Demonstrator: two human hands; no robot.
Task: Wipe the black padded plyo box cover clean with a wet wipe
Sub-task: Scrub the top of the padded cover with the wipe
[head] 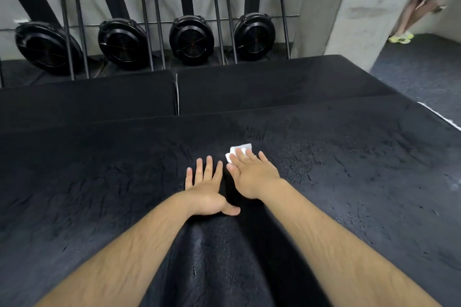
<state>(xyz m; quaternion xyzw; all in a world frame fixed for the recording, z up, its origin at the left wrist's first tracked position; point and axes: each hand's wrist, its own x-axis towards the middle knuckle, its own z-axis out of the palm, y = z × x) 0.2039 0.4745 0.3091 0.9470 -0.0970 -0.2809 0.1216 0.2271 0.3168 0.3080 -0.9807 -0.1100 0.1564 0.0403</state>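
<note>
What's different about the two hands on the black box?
The right hand presses a white wipe under its fingers; the left hand lies bare on the cover. The right hand reaches farther forward than the left hand. The left hand's thumb sticks out wide; the right hand's stays closer in. Both lie flat with straight fingers.

four upright rowing machines [192, 37], concrete pillar [349, 2], person's legs [411, 15]

Black padded cover [324, 182] matt, cracked and rough, white wet wipe [240, 151] soft, fibrous, grey concrete pillar [349, 7]
</note>
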